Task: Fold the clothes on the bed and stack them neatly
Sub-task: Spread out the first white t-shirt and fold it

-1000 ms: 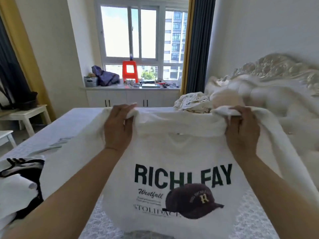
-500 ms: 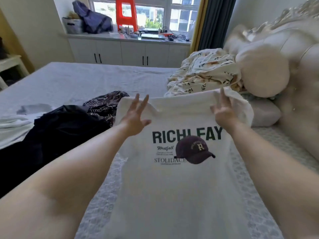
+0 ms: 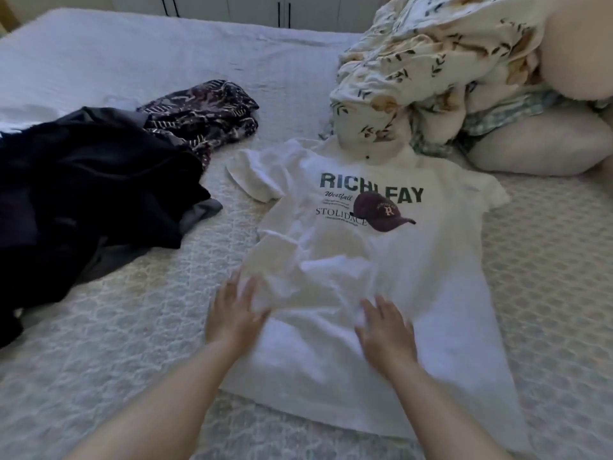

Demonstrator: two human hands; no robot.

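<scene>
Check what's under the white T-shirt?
The white T-shirt lies on the quilted bedspread; both hands rest flat on it. Its collar tucks under the floral blanket. Anything beneath is covered.

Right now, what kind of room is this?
Most likely a bedroom. A quilted bed fills the view, a floral duvet and pillow are bunched at its head, and clothes lie on it, including a white T-shirt.

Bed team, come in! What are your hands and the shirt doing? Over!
Left hand and right hand open, flat on white T-shirt. Shirt print-up on bed, middle rumpled, unfolded. Floral quilt overlaps collar.
</scene>
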